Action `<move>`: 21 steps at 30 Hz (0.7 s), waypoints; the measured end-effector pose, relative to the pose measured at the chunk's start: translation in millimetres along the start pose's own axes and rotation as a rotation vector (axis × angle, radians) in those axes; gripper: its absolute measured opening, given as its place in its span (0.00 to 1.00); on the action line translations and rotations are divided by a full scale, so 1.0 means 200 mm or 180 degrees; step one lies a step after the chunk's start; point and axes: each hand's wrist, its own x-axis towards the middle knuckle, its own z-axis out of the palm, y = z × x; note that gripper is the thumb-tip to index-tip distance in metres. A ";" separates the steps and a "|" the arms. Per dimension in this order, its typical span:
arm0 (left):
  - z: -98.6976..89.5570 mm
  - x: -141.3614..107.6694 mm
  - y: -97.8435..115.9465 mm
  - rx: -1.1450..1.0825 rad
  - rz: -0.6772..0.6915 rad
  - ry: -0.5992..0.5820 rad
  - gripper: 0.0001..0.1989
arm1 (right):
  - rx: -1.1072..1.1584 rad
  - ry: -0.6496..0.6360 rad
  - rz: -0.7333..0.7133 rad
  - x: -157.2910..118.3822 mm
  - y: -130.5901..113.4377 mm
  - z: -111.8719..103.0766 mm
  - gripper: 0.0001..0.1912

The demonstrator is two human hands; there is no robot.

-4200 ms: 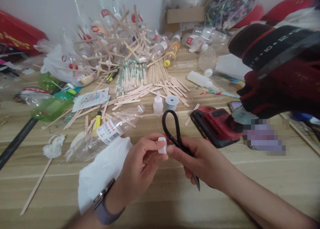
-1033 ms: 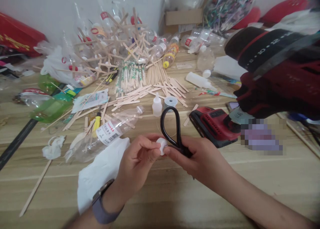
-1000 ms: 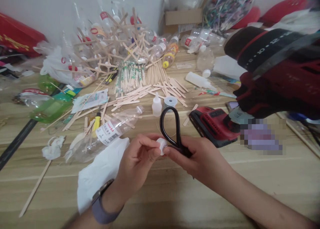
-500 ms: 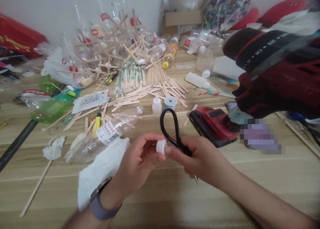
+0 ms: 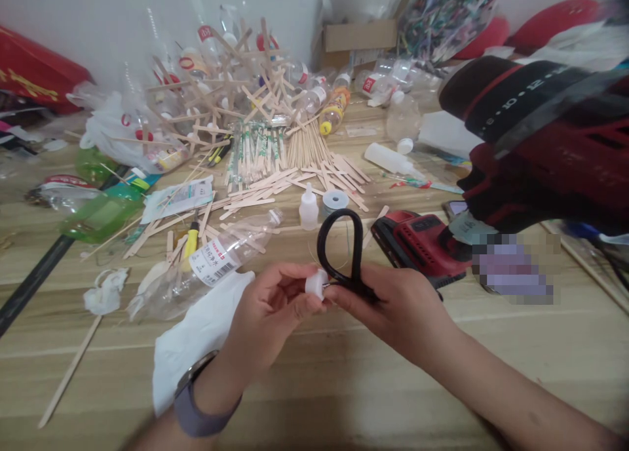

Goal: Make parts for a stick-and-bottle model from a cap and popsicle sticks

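Observation:
Between the thumb and fingers of my left hand (image 5: pixel 278 307) sits a white bottle cap (image 5: pixel 315 284), turned on its side. My right hand (image 5: pixel 400 300) is closed round a pair of scissors (image 5: pixel 339 244) with black handles, one loop standing up above the fingers. A thin metal part of the scissors meets the right side of the cap; how deep it goes I cannot tell. My right palm hides most of the blades. Just beyond my hands stand a small white dropper bottle (image 5: pixel 308 208) and a spool (image 5: pixel 335 200) of thin line.
A red and black cordless drill (image 5: pixel 540 143) looms at the right. A clear plastic bottle (image 5: pixel 216 261) lies at the left, beside a white tissue (image 5: pixel 196 346). Wooden sticks (image 5: pixel 275 185) and several bottles crowd the back. A yellow-handled screwdriver (image 5: pixel 191 240) lies near the clear bottle.
The scissors have turned in my right hand: the black loop has shifted right and shows wider. The tip that showed below my right hand is now hidden. The cap has tilted slightly.

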 end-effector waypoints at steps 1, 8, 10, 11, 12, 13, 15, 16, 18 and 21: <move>0.00 0.00 0.01 -0.0064 -0.0054 -0.0012 0.09 | -0.0235 0.0156 -0.0236 0.00 0.00 0.00 0.28; 0.00 0.01 0.02 -0.0100 -0.0237 0.0049 0.10 | -0.0894 0.0216 -0.0776 0.00 0.00 -0.03 0.29; 0.01 0.01 0.02 -0.0004 -0.0240 0.0151 0.10 | -0.0810 0.0154 -0.0639 0.00 0.00 -0.02 0.30; 0.01 0.01 0.02 0.0062 -0.0217 0.0194 0.10 | -0.0684 0.0107 -0.0515 0.00 0.00 -0.01 0.30; 0.01 0.00 0.02 0.0150 -0.0180 0.0230 0.10 | -0.0487 0.0040 -0.0374 0.00 0.00 -0.01 0.30; 0.01 0.00 0.02 0.0267 -0.0116 0.0267 0.11 | -0.0242 -0.0057 -0.0225 0.00 0.00 0.00 0.29; 0.01 -0.02 0.02 0.0575 0.0079 0.0357 0.11 | 0.0235 -0.0267 0.0054 0.00 -0.01 0.00 0.26; 0.01 -0.02 0.02 0.0736 0.0210 0.0389 0.10 | 0.0428 -0.0372 0.0188 0.00 -0.01 0.00 0.25; 0.00 -0.03 0.02 0.1004 0.0520 0.0365 0.09 | 0.0761 -0.0591 0.0502 0.00 -0.03 0.00 0.24; -0.01 -0.04 0.00 0.1265 0.0974 0.0163 0.08 | 0.1393 -0.0944 0.1027 0.01 -0.05 -0.01 0.23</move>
